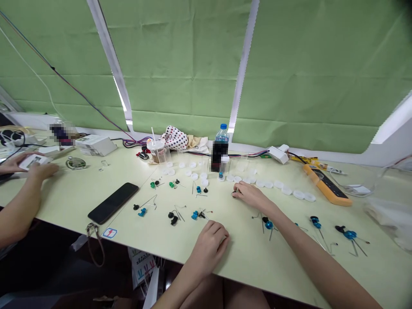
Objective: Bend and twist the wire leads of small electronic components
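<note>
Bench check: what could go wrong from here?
The right forearm passes close beside a blue part, so it might sweep it along. The left hand rests near small loose parts and may nudge them. The strap by the phone hangs over the edge of the table and could snag.

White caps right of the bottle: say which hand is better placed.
Right, probably: the right hand is beside the white caps, though apparently touching a small dark piece; the left hand lies farther away.

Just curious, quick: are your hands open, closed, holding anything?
Left hand: loosely curled on the table; grip hidden.
Right hand: fingertips at a small black part; whether gripped, unclear.
</note>
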`<state>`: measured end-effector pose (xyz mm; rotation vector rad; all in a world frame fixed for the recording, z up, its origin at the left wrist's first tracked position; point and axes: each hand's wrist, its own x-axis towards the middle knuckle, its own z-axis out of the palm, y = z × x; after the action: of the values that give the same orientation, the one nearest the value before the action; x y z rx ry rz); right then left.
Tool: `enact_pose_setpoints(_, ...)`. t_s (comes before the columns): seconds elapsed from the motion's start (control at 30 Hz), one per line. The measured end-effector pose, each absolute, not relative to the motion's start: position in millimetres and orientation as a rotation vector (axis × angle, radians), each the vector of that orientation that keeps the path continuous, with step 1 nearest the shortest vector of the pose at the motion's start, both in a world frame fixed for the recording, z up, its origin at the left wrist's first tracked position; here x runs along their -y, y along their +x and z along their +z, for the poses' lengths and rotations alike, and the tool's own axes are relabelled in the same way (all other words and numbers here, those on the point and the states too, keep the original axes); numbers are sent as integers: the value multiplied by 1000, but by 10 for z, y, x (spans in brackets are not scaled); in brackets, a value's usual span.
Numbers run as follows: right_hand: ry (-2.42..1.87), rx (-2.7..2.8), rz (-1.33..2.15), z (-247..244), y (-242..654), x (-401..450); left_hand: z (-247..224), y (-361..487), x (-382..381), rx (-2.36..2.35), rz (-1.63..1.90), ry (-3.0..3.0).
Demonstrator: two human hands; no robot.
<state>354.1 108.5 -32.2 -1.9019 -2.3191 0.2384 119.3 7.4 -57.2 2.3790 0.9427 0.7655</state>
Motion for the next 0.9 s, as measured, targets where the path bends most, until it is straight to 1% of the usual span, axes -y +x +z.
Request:
enact_pose_setpoints(0.33, -1861, 2441, 5, -457, 3361, -1035, -570, 1192, -71, -963, 746, 2415)
enact_pose_setpoints(0.73, -1649, 2552, -118, -533, 3071, -394, -628, 1190, -108, -1108, 888, 2306)
enact_pose_setpoints(0.9, -1617, 2559, -120, -557, 2965, -143, -666, 1199, -141, -1179, 855, 2235)
